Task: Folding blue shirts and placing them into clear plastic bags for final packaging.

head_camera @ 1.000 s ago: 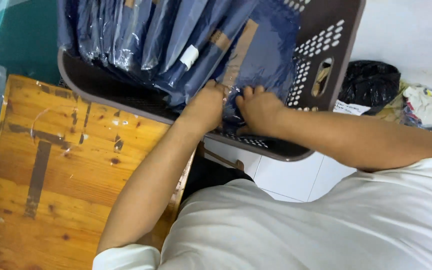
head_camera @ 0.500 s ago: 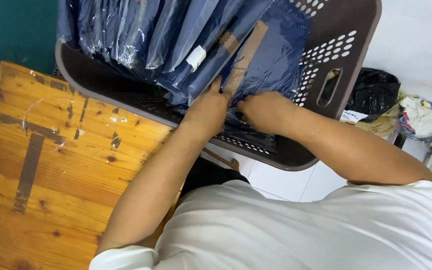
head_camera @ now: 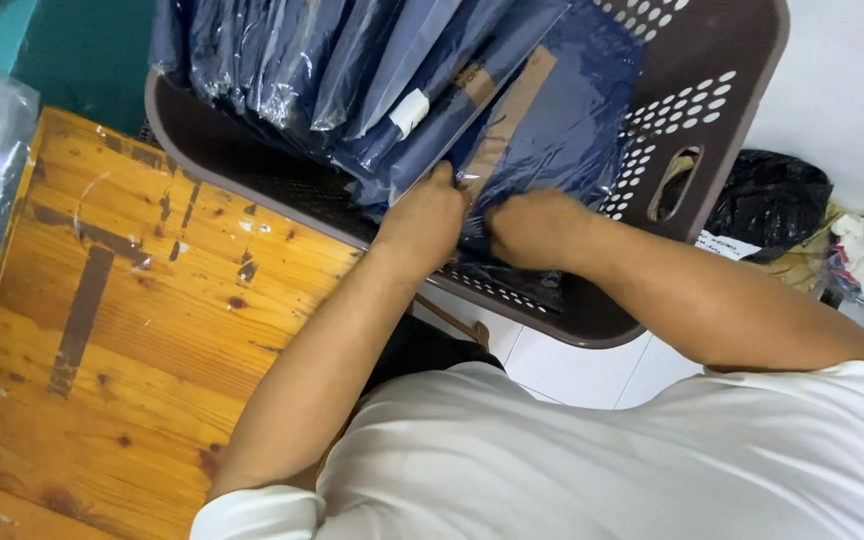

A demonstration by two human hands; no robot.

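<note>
Head view: both hands stay on the same dark-blue plastic-wrapped packet (head_camera: 552, 130) at the near wall of the brown perforated plastic basket (head_camera: 722, 90); only the framing shifts. Left hand (head_camera: 422, 215) fingers curl onto its lower edge, right hand (head_camera: 532, 228) likewise closed on it. Packet unmoved, leaning on the row of blue packets (head_camera: 292, 60) beside the wooden table (head_camera: 102, 300).

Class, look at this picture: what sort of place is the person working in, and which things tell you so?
Probably a small garment packing or stockroom space: a brown perforated basket filled with navy bagged garments, a worn wooden table, and both hands on the front packet.
</note>
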